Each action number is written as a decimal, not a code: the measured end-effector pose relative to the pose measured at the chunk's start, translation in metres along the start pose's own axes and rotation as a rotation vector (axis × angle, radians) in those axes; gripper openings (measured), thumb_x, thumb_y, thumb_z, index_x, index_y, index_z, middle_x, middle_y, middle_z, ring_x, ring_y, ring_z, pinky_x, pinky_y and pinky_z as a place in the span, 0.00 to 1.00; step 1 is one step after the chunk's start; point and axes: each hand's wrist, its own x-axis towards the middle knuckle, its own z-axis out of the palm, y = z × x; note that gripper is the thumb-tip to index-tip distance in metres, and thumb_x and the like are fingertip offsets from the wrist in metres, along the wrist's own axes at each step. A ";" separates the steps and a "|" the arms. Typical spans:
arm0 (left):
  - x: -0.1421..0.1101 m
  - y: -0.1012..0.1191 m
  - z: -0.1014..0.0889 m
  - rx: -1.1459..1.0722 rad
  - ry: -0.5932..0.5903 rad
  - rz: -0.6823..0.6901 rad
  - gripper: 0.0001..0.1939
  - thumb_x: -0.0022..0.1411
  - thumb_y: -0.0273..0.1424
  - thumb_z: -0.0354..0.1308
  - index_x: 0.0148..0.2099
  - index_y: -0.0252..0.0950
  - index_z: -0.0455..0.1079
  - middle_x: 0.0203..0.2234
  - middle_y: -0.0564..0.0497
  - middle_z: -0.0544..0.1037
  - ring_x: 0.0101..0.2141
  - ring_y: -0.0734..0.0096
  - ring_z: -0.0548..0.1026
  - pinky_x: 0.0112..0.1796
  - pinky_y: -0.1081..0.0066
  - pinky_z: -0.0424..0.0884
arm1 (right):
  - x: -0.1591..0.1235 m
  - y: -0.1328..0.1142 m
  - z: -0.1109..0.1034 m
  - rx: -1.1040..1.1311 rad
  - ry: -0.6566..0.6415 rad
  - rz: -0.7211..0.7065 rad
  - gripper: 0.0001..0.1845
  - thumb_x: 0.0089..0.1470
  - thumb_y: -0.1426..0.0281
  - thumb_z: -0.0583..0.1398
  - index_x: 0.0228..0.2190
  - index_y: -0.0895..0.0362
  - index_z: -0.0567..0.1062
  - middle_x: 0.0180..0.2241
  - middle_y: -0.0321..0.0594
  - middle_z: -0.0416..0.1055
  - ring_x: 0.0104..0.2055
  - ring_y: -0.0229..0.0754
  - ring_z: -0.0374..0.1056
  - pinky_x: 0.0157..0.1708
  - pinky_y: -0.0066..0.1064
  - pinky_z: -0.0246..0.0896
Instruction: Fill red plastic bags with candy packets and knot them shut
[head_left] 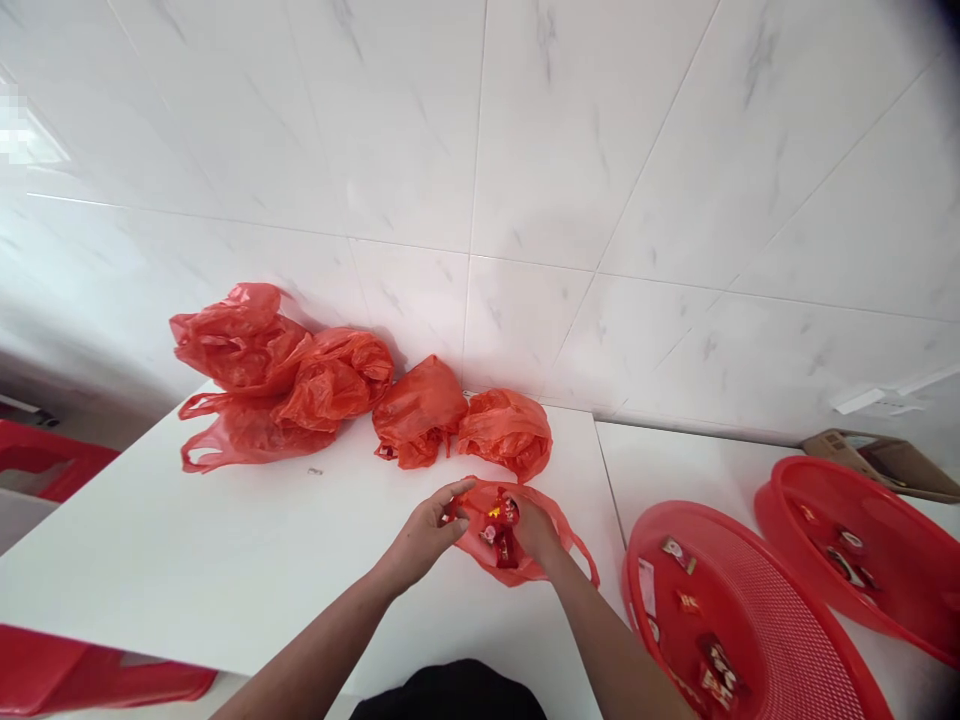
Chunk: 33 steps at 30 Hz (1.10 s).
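An opened red plastic bag (551, 505) lies on the white table in front of me, with several small wrapped sweets (506, 548) showing in its mouth. My left hand (426, 532) grips the bag's left rim, thumb and fingers curled about the thin plastic. From the right, my right hand (534, 528) reaches into the mouth of the bag, close beside the sweets. Its fingers are mostly hidden, so whether they hold a sweet cannot be told.
Behind the hands, along the tiled wall, sit several crumpled red bags (424, 405). To the right stand a red mesh basket (787, 590) and a second red basket (772, 500), both with scattered wrapped sweets. A cardboard box (900, 468) is at the far right. Red stools (97, 675) flank the table (225, 560).
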 end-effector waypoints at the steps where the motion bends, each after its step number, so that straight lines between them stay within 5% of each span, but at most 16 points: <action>1: 0.001 0.001 0.001 0.001 -0.014 0.002 0.28 0.58 0.31 0.55 0.61 0.40 0.60 0.32 0.52 0.71 0.34 0.71 0.67 0.41 0.67 0.64 | -0.002 -0.005 -0.005 -0.013 -0.029 -0.026 0.08 0.44 0.70 0.57 0.25 0.55 0.77 0.25 0.38 0.76 0.27 0.42 0.70 0.28 0.33 0.62; 5: 0.005 0.003 0.004 0.025 -0.041 0.011 0.28 0.60 0.30 0.53 0.63 0.41 0.58 0.33 0.52 0.72 0.33 0.71 0.68 0.40 0.67 0.64 | -0.012 -0.020 -0.018 -0.039 -0.053 -0.106 0.20 0.39 0.74 0.58 0.38 0.52 0.77 0.38 0.39 0.76 0.40 0.47 0.71 0.40 0.36 0.63; 9: 0.004 0.001 0.003 0.052 -0.026 -0.005 0.28 0.59 0.30 0.53 0.63 0.41 0.58 0.33 0.52 0.72 0.34 0.70 0.69 0.41 0.66 0.65 | -0.034 -0.022 -0.037 -0.075 0.040 -0.122 0.18 0.48 0.68 0.56 0.43 0.53 0.74 0.44 0.42 0.73 0.47 0.49 0.67 0.47 0.41 0.61; 15: 0.007 -0.002 -0.001 0.081 0.022 0.026 0.27 0.60 0.31 0.54 0.62 0.42 0.59 0.36 0.50 0.73 0.41 0.65 0.70 0.44 0.64 0.66 | -0.079 -0.005 -0.055 -0.405 0.540 -0.330 0.25 0.52 0.60 0.56 0.50 0.57 0.67 0.55 0.53 0.59 0.60 0.55 0.52 0.58 0.48 0.47; 19: 0.018 0.002 0.004 0.080 -0.004 0.083 0.28 0.57 0.27 0.55 0.61 0.43 0.60 0.52 0.45 0.69 0.46 0.64 0.71 0.45 0.63 0.68 | -0.085 0.016 -0.051 -0.196 0.566 -0.033 0.43 0.47 0.54 0.60 0.59 0.58 0.53 0.58 0.57 0.54 0.56 0.55 0.58 0.49 0.43 0.59; 22: 0.029 0.011 0.010 0.116 -0.009 0.119 0.28 0.55 0.25 0.54 0.59 0.44 0.62 0.60 0.46 0.61 0.47 0.63 0.71 0.44 0.63 0.70 | -0.076 0.022 -0.055 -0.037 0.429 0.149 0.30 0.46 0.51 0.60 0.46 0.58 0.66 0.45 0.49 0.68 0.42 0.50 0.67 0.38 0.37 0.63; 26: 0.037 0.029 0.015 0.135 0.029 0.160 0.29 0.54 0.23 0.53 0.58 0.43 0.63 0.59 0.46 0.63 0.49 0.62 0.70 0.42 0.65 0.71 | -0.062 0.003 -0.075 -0.032 0.358 0.088 0.18 0.51 0.52 0.56 0.27 0.54 0.69 0.25 0.35 0.68 0.31 0.43 0.65 0.33 0.33 0.60; 33: 0.028 0.051 0.011 0.276 0.115 0.201 0.24 0.57 0.25 0.51 0.56 0.41 0.65 0.47 0.48 0.75 0.41 0.66 0.74 0.40 0.67 0.70 | -0.048 -0.036 -0.087 0.227 0.410 -0.107 0.14 0.48 0.56 0.61 0.31 0.54 0.71 0.52 0.43 0.68 0.51 0.47 0.64 0.48 0.35 0.60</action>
